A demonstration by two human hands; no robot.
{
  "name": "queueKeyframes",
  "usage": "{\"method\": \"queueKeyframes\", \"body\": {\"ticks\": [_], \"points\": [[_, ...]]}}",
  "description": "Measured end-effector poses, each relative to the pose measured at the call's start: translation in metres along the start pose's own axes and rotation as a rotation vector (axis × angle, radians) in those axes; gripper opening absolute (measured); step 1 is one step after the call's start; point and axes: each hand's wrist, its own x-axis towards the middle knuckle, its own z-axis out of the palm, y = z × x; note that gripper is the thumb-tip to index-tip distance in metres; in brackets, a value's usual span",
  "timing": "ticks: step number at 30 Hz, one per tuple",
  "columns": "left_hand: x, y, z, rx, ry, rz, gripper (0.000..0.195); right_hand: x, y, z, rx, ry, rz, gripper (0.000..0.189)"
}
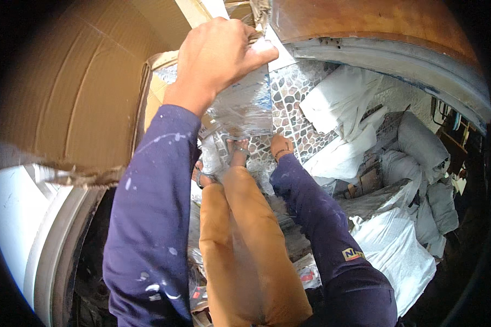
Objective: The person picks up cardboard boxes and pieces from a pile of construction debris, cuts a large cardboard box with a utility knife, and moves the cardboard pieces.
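My left hand [216, 57] grips the upper edge of a box wrapped in shiny clear film [245, 104]. Worn cardboard layers show beside its thumb. Below and to the right, my right hand [281, 146] is curled by the lower right corner of the wrapped box. Its fingertips are hidden, so I cannot tell whether it holds that corner. A large brown corrugated cardboard box [94, 94] stands close on the left, its lower edge frayed.
Sandalled feet [237, 149] stand on the stone-patterned tiled floor [288, 102]. White woven sacks [392, 253] and grey stuffed sacks [421, 143] crowd the right side. A curved-looking metal frame edge [384, 57] borders a brown wooden panel [372, 20] at the top right.
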Motion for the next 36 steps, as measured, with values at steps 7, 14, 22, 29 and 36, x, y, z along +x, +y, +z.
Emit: {"method": "queueKeyframes", "body": {"ticks": [7,14,22,29,36], "points": [[-0.013,-0.023,0.002,-0.029,0.027,0.034,0.053,0.028,0.007,0.005,-0.197,0.189,-0.071,0.019],[0.014,-0.038,0.001,0.093,-0.010,-0.047,0.048,0.026,0.018,-0.001,-0.084,0.066,-0.054,0.023],[-0.002,-0.115,-0.012,-0.161,0.037,-0.137,0.042,0.038,0.025,-0.024,0.165,0.221,-0.124,0.020],[-0.032,-0.197,-0.011,-0.079,0.266,-0.143,0.043,0.066,0.038,-0.043,0.447,0.299,-0.127,0.022],[-0.094,-0.263,0.003,-0.187,0.365,-0.315,0.037,0.055,0.039,-0.047,0.449,0.272,-0.129,0.030]]}}
